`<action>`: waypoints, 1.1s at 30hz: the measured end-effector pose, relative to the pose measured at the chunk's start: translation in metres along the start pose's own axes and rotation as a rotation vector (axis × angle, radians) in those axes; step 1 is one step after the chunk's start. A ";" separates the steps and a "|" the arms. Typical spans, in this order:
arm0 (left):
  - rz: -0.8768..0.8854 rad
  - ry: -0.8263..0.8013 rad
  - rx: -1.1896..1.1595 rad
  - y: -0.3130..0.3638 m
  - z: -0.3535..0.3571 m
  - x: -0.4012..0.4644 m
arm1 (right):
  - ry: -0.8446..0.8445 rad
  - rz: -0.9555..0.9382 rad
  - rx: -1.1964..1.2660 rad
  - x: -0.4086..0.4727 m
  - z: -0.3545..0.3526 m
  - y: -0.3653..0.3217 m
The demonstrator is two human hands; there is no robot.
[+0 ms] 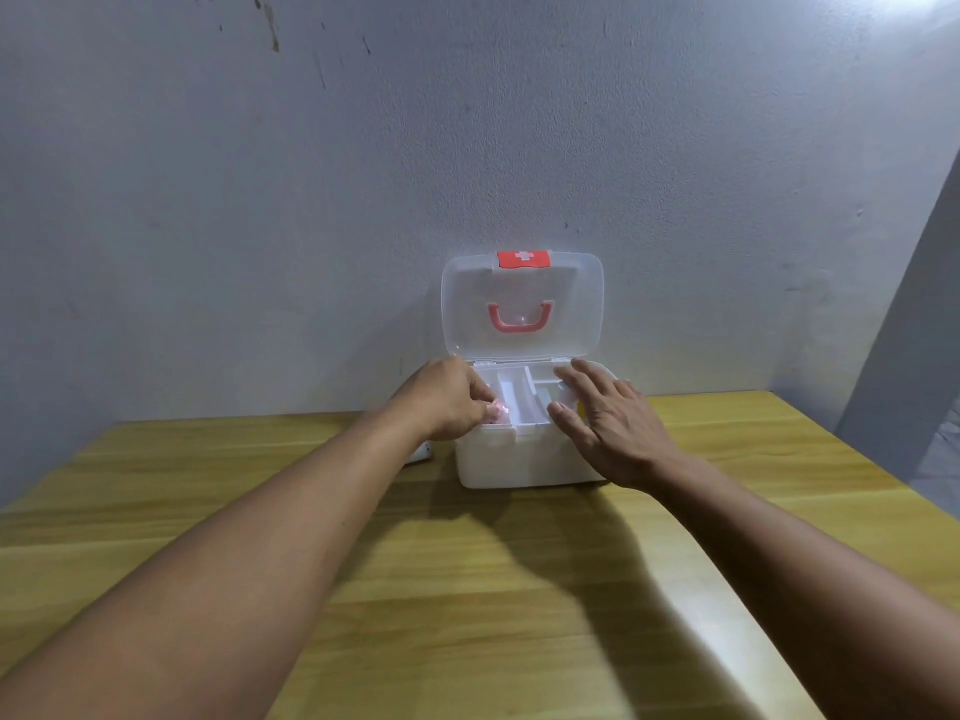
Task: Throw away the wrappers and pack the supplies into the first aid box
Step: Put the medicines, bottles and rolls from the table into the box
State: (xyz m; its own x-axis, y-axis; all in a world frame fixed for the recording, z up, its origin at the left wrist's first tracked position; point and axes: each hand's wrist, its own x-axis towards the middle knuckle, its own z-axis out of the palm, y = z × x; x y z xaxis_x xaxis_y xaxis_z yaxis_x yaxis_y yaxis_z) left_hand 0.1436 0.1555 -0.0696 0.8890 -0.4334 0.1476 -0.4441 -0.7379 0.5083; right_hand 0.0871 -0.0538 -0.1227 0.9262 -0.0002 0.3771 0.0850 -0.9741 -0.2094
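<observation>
The white first aid box (519, 459) sat toward the back of the wooden table (467, 589), close to the grey wall (311, 200). Its clear lid (522, 304) was flipped up and leaning back, with the red handle (521, 317) showing through it and a red latch with a white cross (523, 259) up top. Inside was a white divided tray (519, 402).

The left hand (447, 402) was at the box's left front corner, fingers curled in and pinched on a small pink item (500, 409) right over the tray's left compartment. It was too blurry to say what it was. The right hand (610, 423) hovered flat over the right side of the box, fingers spread and holding nothing, with a bit of something yellow (580, 409) peeking out beneath it. A small white thing (420, 454) lay on the table just left of the box, mostly hidden behind the left wrist.
</observation>
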 end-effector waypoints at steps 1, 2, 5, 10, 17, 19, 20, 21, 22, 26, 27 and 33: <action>-0.001 -0.002 0.020 -0.001 -0.001 0.000 | 0.001 0.002 0.000 0.000 0.000 0.000; 0.004 -0.003 0.032 -0.002 -0.001 0.000 | 0.002 0.003 -0.001 0.000 0.000 0.000; 0.019 -0.074 -0.029 -0.005 0.003 -0.001 | 0.003 0.001 -0.002 -0.001 -0.001 -0.001; 0.029 -0.156 -0.172 -0.007 0.007 -0.005 | 0.004 0.003 -0.007 -0.002 -0.001 -0.001; 0.049 0.104 -0.099 -0.016 0.013 -0.006 | 0.021 0.000 -0.011 -0.003 -0.001 -0.002; 0.020 0.117 -0.073 -0.017 0.013 -0.002 | 0.017 0.000 -0.008 -0.002 -0.001 -0.001; 0.009 0.119 -0.064 -0.017 0.011 -0.001 | 0.014 0.002 -0.008 -0.002 0.000 0.000; 0.001 0.117 -0.065 -0.017 0.010 0.001 | 0.011 0.005 -0.010 -0.002 0.001 0.000; -0.008 0.113 -0.065 -0.017 0.008 0.002 | 0.010 0.006 -0.013 -0.001 0.001 0.001; -0.031 0.119 -0.059 -0.015 0.005 0.004 | 0.009 0.009 -0.017 -0.001 0.001 0.000; -0.029 0.123 -0.070 -0.014 0.005 0.003 | 0.008 0.010 -0.016 -0.001 0.000 0.000; -0.011 0.148 -0.001 -0.003 0.006 -0.004 | 0.009 0.009 -0.008 -0.003 -0.002 -0.002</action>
State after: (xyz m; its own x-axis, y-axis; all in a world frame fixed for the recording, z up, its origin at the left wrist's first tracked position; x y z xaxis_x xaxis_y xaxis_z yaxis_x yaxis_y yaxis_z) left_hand 0.1409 0.1562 -0.0769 0.9007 -0.3437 0.2657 -0.4339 -0.7418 0.5114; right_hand 0.0839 -0.0523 -0.1218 0.9234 -0.0113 0.3837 0.0735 -0.9758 -0.2057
